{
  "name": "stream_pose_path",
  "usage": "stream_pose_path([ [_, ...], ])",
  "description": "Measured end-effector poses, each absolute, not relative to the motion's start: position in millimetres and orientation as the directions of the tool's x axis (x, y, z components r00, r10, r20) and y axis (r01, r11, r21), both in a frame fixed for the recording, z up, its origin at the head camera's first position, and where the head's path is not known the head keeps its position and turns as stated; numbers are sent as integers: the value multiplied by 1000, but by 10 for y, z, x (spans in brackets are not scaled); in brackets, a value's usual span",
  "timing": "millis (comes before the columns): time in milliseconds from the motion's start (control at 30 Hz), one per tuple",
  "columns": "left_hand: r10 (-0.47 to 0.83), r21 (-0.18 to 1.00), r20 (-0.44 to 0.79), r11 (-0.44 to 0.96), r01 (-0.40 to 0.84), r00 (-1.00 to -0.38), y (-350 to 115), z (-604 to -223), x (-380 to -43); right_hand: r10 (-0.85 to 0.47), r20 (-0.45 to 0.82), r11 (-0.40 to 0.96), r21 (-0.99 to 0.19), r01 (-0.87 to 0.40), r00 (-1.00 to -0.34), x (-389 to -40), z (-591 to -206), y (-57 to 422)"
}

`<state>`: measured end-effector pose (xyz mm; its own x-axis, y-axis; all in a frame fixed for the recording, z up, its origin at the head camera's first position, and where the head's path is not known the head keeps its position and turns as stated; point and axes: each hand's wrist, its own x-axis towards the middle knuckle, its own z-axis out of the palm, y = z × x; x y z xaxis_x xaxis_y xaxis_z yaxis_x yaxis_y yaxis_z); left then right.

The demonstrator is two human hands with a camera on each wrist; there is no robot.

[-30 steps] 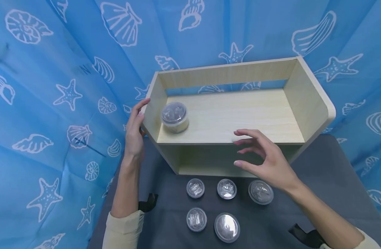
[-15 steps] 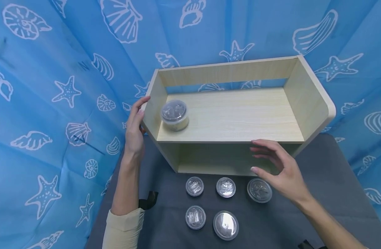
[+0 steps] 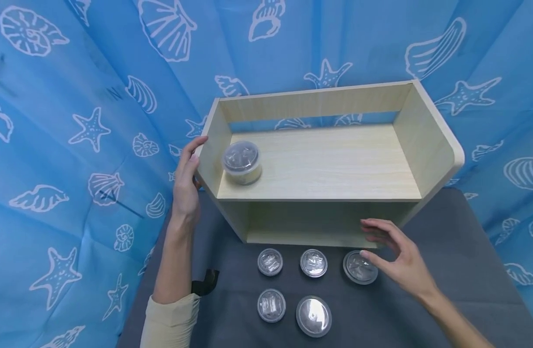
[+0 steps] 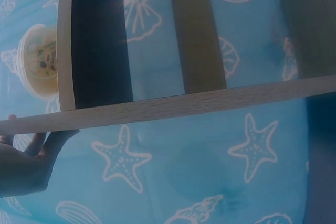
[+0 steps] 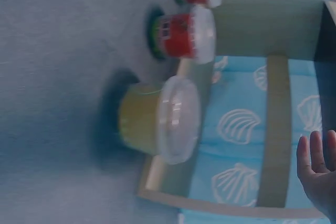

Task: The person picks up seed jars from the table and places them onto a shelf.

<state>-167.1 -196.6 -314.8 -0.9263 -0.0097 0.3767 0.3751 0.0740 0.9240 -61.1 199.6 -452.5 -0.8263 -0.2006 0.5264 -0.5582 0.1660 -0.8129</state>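
My left hand [image 3: 185, 188] grips the left side panel of a pale wooden two-tier shelf [image 3: 332, 162]. In the left wrist view its fingertips lie at the panel's edge. A round lidded tub [image 3: 242, 164] stands on the upper tier, near that panel. My right hand [image 3: 403, 263] is held with fingers spread and nothing between them, close over the rightmost lidded tub [image 3: 358, 271] in front of the shelf. The thumb overlaps that tub's lid in the head view. In the right wrist view this tub [image 5: 142, 116] has yellowish contents and a clear lid.
Two smaller lidded cups [image 3: 313, 263] share the row with that tub; the right wrist view shows a red label on one cup [image 5: 176, 35]. Nearer are another small cup [image 3: 271, 306] and a wider lidded tub [image 3: 313, 316]. A blue shell-patterned curtain [image 3: 96, 193] hangs behind the dark tabletop [image 3: 458, 270].
My right hand has come down and to the right, from before the upper tier to beside the rightmost tub. The left hand stays on the side panel.
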Motion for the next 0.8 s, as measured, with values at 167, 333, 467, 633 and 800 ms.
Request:
stream_pose_path([
  [167,-10,924,375,77,373,-927,-1978,-3149,-1657,-197,499,224,-815,-534,-844,-563,-4706,2036],
  [333,-12,921,382,84,379,-924,-1977,-3153,-1654,-190,414,289,-843,-454,-890,-512,-4888,2086],
  [467,-9,921,380,93,378,-925,-1967,-3159,-1660,-174,356,330,-857,-395,-918,-454,-5043,2119],
  [633,-11,924,373,93,371,-928,-1958,-3160,-1670,-163,377,375,-831,-411,-912,-414,-5219,2143],
  [800,-17,925,374,86,371,-927,-1961,-3158,-1671,-148,355,441,-812,-383,-923,-404,-5362,2168],
])
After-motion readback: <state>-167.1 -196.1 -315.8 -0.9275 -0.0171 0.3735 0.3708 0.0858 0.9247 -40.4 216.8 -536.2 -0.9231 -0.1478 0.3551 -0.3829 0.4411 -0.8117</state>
